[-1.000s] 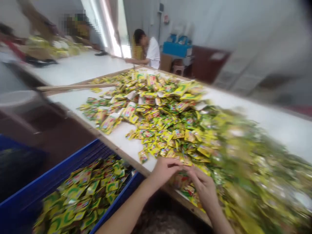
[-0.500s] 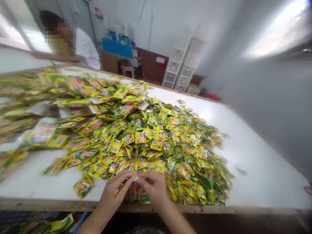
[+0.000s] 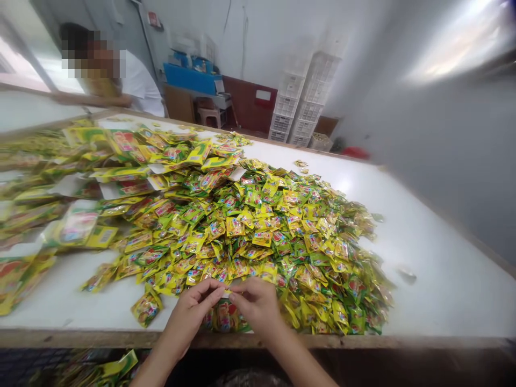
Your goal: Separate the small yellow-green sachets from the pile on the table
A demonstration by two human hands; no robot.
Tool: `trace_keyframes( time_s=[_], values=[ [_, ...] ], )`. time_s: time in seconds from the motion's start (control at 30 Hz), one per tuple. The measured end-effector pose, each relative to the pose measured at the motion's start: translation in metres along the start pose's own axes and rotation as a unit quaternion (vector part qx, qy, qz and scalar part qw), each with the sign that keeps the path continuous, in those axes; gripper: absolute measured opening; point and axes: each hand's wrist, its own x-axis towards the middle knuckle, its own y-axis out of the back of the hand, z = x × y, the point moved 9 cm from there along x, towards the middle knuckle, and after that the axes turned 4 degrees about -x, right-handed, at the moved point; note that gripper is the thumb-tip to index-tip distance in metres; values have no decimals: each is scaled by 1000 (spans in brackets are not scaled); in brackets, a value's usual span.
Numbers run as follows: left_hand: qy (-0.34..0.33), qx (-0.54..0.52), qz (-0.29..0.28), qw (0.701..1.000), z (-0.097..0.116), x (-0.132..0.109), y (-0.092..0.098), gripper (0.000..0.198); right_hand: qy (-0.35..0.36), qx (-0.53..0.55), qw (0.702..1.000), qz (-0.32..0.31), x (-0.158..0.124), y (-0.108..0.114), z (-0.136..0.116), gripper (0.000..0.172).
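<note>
At six o'clock on the desk (image 3: 427, 301), left hand (image 3: 188, 316) and right hand (image 3: 258, 304) pinch fingers shut on the sachet stack (image 3: 226, 319): likely light, slick, floppy, best gripped edgewise.

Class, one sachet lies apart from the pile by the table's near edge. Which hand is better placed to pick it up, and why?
Probably the left hand: it is nearer the lone sachet, while the right hand lies on the far side of the left and would have to cross it.

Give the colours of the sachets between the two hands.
The sachets are yellow and green with red print; head view shows it best.
</note>
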Motion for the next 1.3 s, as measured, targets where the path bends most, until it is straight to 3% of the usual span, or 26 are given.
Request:
trace_keyframes(
  time_s=[0.13,0.33,0.53,0.67,0.8,0.93,1.1,1.3],
  values=[
    [-8,9,15,1000,0,-2,-3,20,-19,2,1000,-5,1,0,3,4],
    [-107,85,2,991,5,-11,-2,18,96,-34,994,-26,-7,4,-20,5],
    [-97,60,13,993,-4,-16,0,15,164,-105,978,-76,-21,2,-35,13],
    [-200,129,36,970,1,-23,4,15,161,-138,975,-69,-25,1,-31,14],
    [-282,175,11,943,11,-27,1,20,167,-158,971,-64,-29,-3,-28,13],
    [-273,214,-1,938,16,-23,-6,18,176,-189,964,-63,-28,-5,-30,15],
    [-304,249,-13,919,20,-27,-6,32,163,-181,967,-75,-26,-3,-29,18],
    [-240,190,-43,951,-6,-24,-8,20,167,-191,965,-67,-42,-4,-33,29]
  ],
)
